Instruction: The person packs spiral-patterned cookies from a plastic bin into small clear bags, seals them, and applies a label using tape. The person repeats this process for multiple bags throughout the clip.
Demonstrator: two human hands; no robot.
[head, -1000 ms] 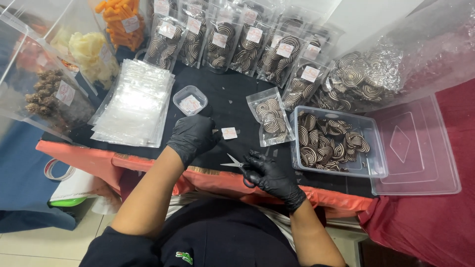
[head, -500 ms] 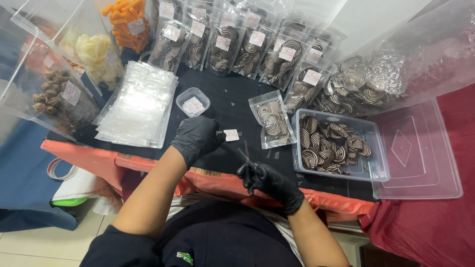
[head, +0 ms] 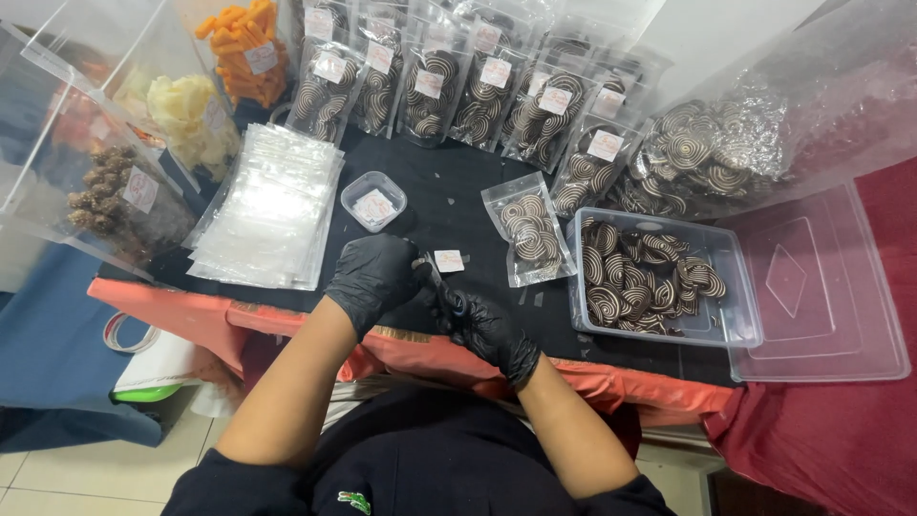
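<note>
Both my hands wear black gloves and meet over the black tabletop near its front edge. My right hand [head: 485, 327] grips the handles of a pair of scissors [head: 437, 280], blades pointing up and left. My left hand [head: 374, 275] is curled with its fingertips at the blade tips; whether it pinches anything is hidden. A small white label [head: 449, 260] lies on the table just beyond the blades. A sealed clear bag of brown-and-white swirl cookies [head: 530, 229] lies to the right of it.
A small clear tub of labels [head: 373, 202] and a stack of empty clear bags [head: 270, 208] sit at left. At right are a clear bin of swirl cookies [head: 740, 320] and its lid [head: 820, 287]. Labelled cookie bags [head: 497, 96] line the back.
My right hand has swung the scissors up and left until the blades meet my left hand's fingertips. My left hand has drawn slightly back from the label.
</note>
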